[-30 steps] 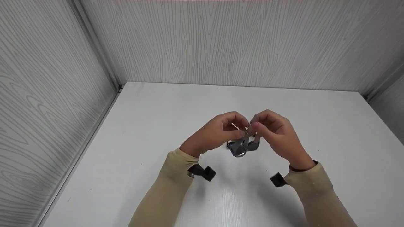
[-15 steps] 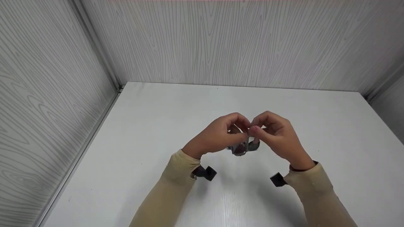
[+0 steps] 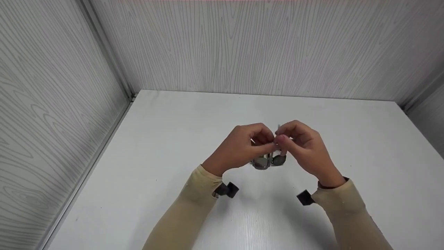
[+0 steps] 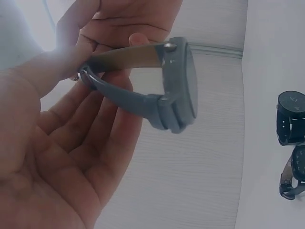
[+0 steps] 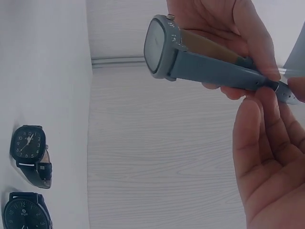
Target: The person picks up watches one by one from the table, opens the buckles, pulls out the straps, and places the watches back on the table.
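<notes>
A wristwatch with a grey strap is held up between both hands, its strap bent into a loop and its case turned away from the fingers. My left hand pinches the strap by the buckle. Thumb and fingers of my right hand pinch the strap's pointed end, which sticks out past the buckle. In the head view the fingertips of both hands meet and hide most of the strap; whether the buckle pin sits in a hole cannot be made out.
Below the hands, two dark watches lie on the white table: one squarish with a numbered dial, one round. Grey wood-grain panels stand behind and at the sides.
My left hand has shifted slightly right, closer to the right hand. The grey watch has turned a little, and the strap end now shows above the right fingers. The right arm has barely moved.
</notes>
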Demonstrator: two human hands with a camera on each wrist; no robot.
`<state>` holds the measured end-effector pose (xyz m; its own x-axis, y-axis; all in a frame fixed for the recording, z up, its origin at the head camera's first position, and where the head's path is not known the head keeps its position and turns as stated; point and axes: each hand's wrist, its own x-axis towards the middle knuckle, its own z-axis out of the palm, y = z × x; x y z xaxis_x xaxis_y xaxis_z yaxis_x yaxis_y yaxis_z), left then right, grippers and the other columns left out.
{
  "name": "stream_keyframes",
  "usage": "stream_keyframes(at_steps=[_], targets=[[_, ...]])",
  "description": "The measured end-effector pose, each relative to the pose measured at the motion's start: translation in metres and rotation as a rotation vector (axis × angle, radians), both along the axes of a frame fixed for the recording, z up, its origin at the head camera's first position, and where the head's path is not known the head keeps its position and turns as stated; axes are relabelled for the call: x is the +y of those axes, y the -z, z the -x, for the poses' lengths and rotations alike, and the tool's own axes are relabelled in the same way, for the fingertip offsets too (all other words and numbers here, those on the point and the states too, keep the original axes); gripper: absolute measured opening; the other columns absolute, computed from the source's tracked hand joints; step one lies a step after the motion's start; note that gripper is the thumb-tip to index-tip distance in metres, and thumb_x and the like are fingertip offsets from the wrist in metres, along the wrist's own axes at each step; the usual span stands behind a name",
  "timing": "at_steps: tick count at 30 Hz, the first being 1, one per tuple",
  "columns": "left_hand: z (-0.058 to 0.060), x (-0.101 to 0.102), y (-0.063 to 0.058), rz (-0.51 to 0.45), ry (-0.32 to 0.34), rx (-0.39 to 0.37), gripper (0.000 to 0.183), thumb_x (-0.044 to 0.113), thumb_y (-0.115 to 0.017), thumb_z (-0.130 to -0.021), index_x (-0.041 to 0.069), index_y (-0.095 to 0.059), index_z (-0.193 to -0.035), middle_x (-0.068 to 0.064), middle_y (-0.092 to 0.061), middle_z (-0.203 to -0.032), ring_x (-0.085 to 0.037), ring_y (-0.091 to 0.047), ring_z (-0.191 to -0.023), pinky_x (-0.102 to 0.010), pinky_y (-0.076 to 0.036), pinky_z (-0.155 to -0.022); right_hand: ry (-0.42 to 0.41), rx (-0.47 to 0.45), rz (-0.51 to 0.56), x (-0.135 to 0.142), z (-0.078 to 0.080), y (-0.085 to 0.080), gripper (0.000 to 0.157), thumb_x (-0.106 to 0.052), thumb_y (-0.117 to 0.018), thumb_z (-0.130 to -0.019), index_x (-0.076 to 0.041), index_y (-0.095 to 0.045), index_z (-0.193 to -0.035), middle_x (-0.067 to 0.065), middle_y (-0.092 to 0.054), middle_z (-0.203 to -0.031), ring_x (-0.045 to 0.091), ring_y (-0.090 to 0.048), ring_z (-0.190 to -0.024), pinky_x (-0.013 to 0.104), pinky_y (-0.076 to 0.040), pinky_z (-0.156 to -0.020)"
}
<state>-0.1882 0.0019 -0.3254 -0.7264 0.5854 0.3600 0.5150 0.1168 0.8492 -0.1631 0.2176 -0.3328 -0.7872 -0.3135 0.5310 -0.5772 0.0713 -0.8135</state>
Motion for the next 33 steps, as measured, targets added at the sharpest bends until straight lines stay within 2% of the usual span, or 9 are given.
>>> stream_keyframes(at_steps=[6,10,13,21,27,33], targets=[[0.0009,-0.0005,0.0005,-0.054,-0.084,0.017,0.019,0.028,-0.073,-0.098,0.011,-0.070,-0.106,0.004,-0.073,-0.093,-0.010,-0.068,-0.085,-0.030,-0.058,-0.075,0.100,-0.001,-0.127,0.0007,-0.0011,0.0011,0.014,0.001,-0.064,-0.100,0.001,-0.065,-0.114,0.015,-0.066,-0.095,0.024,-0.062,-0.080,0.026,-0.054,-0.070],[0.0014,-0.0012,0.0015,-0.061,-0.114,0.048,0.021,0.028,-0.071,-0.100,0.009,-0.069,-0.109,0.004,-0.072,-0.095,-0.010,-0.067,-0.085,-0.030,-0.058,-0.075,0.180,-0.009,-0.241,0.0002,-0.0010,0.0008,0.010,-0.007,-0.069,-0.099,-0.007,-0.069,-0.109,0.007,-0.071,-0.096,0.019,-0.065,-0.087,0.025,-0.054,-0.073],[0.0017,-0.0010,0.0010,-0.060,-0.123,0.059,0.023,0.029,-0.071,-0.100,0.009,-0.070,-0.111,0.004,-0.072,-0.098,-0.010,-0.067,-0.086,-0.029,-0.058,-0.075,0.200,-0.011,-0.276,-0.0011,-0.0006,-0.0004,0.010,-0.009,-0.071,-0.098,-0.009,-0.070,-0.107,0.000,-0.071,-0.096,0.016,-0.067,-0.089,0.025,-0.054,-0.073],[0.0011,-0.0015,-0.0009,-0.064,-0.134,0.080,0.023,0.030,-0.072,-0.099,0.009,-0.072,-0.110,0.006,-0.074,-0.098,-0.008,-0.068,-0.087,-0.029,-0.057,-0.078,0.177,0.062,-0.278,-0.0036,0.0009,-0.0020,0.013,-0.003,-0.072,-0.097,-0.009,-0.071,-0.108,0.003,-0.072,-0.096,0.015,-0.068,-0.087,0.026,-0.055,-0.071],[0.0008,-0.0008,-0.0022,-0.075,-0.130,0.063,0.023,0.030,-0.075,-0.097,0.010,-0.074,-0.108,0.006,-0.075,-0.097,-0.007,-0.069,-0.086,-0.028,-0.058,-0.078,0.190,0.101,-0.294,-0.0034,0.0010,-0.0021,0.013,-0.006,-0.073,-0.096,-0.008,-0.071,-0.108,-0.002,-0.071,-0.095,0.015,-0.066,-0.087,0.024,-0.055,-0.071],[0.0002,0.0009,-0.0043,-0.074,-0.095,0.044,0.019,0.025,-0.076,-0.096,0.011,-0.074,-0.109,0.006,-0.075,-0.099,-0.007,-0.070,-0.089,-0.028,-0.059,-0.080,0.209,0.110,-0.304,-0.0021,0.0012,-0.0024,0.014,0.000,-0.073,-0.094,-0.006,-0.069,-0.106,0.002,-0.069,-0.098,0.013,-0.065,-0.090,0.022,-0.054,-0.074]])
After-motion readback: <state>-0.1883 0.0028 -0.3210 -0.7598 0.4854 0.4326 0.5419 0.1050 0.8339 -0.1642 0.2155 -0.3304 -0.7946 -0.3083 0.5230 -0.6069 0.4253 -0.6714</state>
